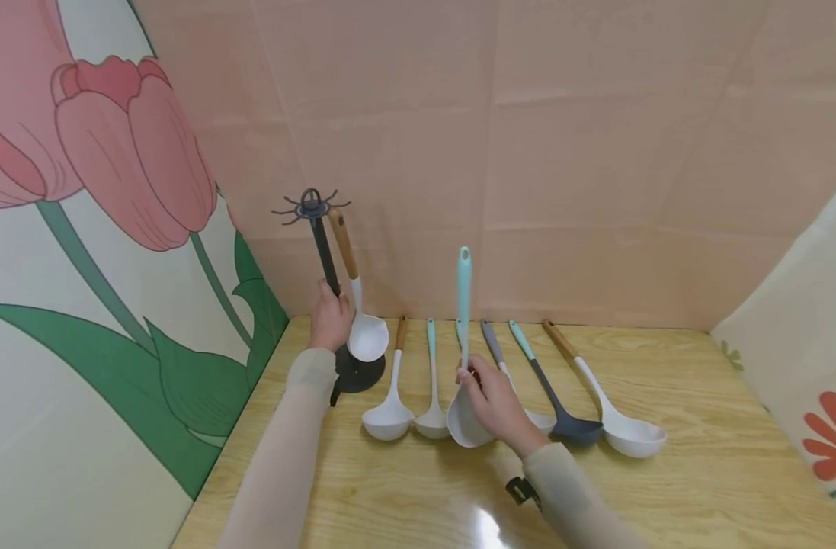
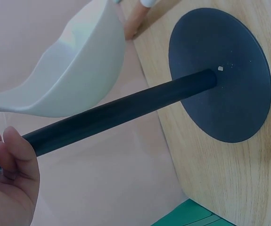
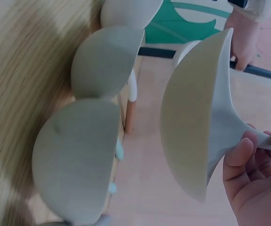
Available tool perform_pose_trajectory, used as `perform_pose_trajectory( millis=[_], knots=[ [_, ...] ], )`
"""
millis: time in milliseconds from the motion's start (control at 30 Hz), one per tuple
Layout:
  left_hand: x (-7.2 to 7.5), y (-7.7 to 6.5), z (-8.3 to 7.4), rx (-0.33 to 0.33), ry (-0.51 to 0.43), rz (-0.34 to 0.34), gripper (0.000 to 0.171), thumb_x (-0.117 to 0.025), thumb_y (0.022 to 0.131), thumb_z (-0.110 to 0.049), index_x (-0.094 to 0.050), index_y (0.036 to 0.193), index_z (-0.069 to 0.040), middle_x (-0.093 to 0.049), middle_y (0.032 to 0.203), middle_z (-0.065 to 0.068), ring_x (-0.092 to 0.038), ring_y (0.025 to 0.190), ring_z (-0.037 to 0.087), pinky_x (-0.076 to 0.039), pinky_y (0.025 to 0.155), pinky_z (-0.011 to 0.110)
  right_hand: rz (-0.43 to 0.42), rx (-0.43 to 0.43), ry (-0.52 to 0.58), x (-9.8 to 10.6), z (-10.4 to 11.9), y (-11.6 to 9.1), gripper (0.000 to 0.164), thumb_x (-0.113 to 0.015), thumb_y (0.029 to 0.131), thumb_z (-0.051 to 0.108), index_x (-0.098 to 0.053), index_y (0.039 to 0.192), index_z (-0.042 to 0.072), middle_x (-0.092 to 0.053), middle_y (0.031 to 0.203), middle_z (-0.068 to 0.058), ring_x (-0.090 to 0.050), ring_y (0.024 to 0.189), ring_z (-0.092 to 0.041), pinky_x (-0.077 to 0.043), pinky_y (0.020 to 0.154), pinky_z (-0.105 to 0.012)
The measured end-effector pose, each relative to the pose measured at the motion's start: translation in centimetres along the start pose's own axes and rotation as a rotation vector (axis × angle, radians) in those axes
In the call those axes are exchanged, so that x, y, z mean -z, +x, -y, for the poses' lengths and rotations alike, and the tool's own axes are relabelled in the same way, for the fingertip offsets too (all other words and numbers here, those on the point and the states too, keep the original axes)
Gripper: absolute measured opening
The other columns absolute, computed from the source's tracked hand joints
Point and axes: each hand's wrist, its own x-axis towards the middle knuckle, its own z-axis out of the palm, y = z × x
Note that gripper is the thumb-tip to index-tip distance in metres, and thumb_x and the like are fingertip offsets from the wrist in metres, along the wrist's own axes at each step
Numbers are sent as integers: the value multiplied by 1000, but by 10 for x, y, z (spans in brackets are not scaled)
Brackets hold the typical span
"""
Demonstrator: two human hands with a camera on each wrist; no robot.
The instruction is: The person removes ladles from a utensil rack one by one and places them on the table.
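Note:
My left hand [image 1: 331, 320] grips the black pole [image 2: 140, 106] of a utensil stand, fingers curled round it, with the round black base [image 2: 220, 108] on the table below. The stand's top is a ring of curved hooks [image 1: 311, 207]. From it a white ladle [image 1: 368, 338] with a wooden handle hangs beside the pole, on its right. In my right hand [image 1: 496, 404] is another ladle [image 3: 187, 117], pale, with a mint handle [image 1: 464, 278] pointing up. Thumb and fingers pinch its neck just above the bowl, and the bowl is raised off the table in the right wrist view.
Several ladles lie in a row along the back: a white one [image 1: 388, 419], a small mint-handled one [image 1: 432, 421], a dark one [image 1: 577, 428] and a wood-handled one [image 1: 633, 437] at the right. The pink backdrop [image 1: 596, 191] rises behind the wooden table [image 1: 726, 457].

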Motion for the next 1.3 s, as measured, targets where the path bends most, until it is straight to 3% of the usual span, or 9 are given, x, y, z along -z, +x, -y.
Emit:
perform_pose_trajectory(
  millis=[167,333,700,900,1033,1300],
  knots=[
    [0,1,0,-5,-5,0,34,-38,107,-21,-30,137,-5,-60,106,24,-62,97,42,-49,87,54,-28,-23,-10,12,-8,-5,11,-53,104,14,-61,98,10,-65,82,-2,-55,71,-9,-46,63,-29],
    [0,0,-1,1,-5,-2,34,-39,107,-20,-30,137,-5,-61,109,24,-63,100,42,-49,89,54,-32,-49,-13,23,-15,-9,13,-53,104,14,-61,97,6,-60,78,1,-50,67,-11,-44,59,-28],
    [0,0,-2,16,3,2,35,-40,107,-19,-29,138,-6,-60,109,24,-62,99,40,-49,89,53,-38,-81,-74,44,-19,-15,15,-52,105,18,-62,97,10,-66,84,-3,-55,71,-11,-45,62,-29],
    [-2,1,-1,-16,17,-26,35,-39,107,-18,-31,137,-3,-63,105,26,-64,98,44,-49,87,55,-43,-51,-94,52,-29,-20,13,-52,104,13,-61,97,7,-65,82,-3,-54,69,-10,-44,59,-28],
    [-4,2,0,-53,27,-42,34,-39,106,-16,-33,135,0,-64,102,28,-65,96,46,-49,86,56,-64,-34,-123,57,-36,-23,8,-53,103,10,-60,100,6,-66,84,-3,-58,74,-9,-49,64,-29],
    [-2,2,2,-26,11,-30,34,-39,106,-18,-33,135,-2,-64,106,27,-65,98,44,-49,89,55,-82,-21,-162,68,-42,-28,8,-53,102,6,-60,99,8,-66,85,0,-60,78,-12,-50,69,-32]
  ],
)
